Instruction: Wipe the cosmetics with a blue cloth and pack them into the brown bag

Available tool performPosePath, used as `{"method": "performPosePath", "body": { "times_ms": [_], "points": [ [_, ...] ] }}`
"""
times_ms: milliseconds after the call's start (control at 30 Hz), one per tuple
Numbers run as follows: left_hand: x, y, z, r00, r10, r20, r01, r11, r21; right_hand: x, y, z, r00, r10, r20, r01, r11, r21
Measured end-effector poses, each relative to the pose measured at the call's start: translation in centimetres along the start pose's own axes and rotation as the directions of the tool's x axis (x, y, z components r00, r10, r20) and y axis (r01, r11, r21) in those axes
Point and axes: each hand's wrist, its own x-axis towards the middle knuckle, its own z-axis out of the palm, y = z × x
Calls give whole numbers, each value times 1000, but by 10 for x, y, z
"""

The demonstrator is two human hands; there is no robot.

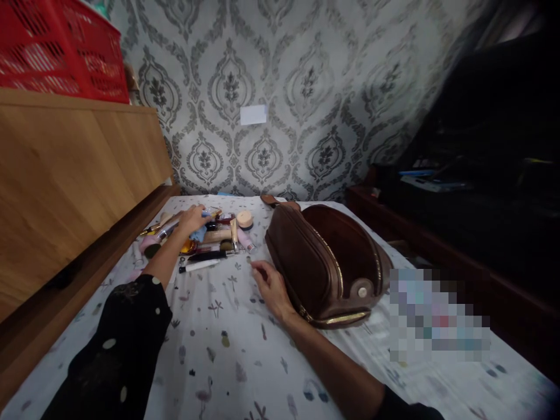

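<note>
While the left arm stretches forward in a black dotted sleeve (126, 326), the left hand (191, 220) lies palm down over a heap of cosmetics (210, 236) at the far side of the sheet (227, 361); its fingers curl onto something blue there, but whether they have closed on it cannot be told. At the same time the right hand (272, 287) rests flat on the sheet with its fingers spread and loose, holding nothing, its outer edge just beside the near left wall of the bag (326, 262). That brown bag lies on its side to the right of the heap, its gold zip (336, 318) running along the rim and a round stud (362, 291) on the front; what is inside stays hidden. Among the heap lie a black pen-like stick (209, 255), a white stick (199, 266) just nearer, a cream tube (234, 233), a pink tube (245, 239) and a small round pot (244, 219), all close together, near the bag but apart from it. A wooden board (74, 175) rises along the left, with a red crate (61, 46) on top.
</note>
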Motion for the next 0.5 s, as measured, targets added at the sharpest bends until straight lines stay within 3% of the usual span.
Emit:
{"method": "performPosePath", "body": {
  "times_ms": [233, 500],
  "points": [
    [5, 14, 12, 990, -97, 99, 84, 988, 131, 0, -5, 0, 1000, -6, 9, 6, 1000, -3],
    [2, 18, 15, 993, -113, 26, 108, 982, 158, 2, -1, 1, 1000, -26, 8, 26, 1000, 9]
  ]
}}
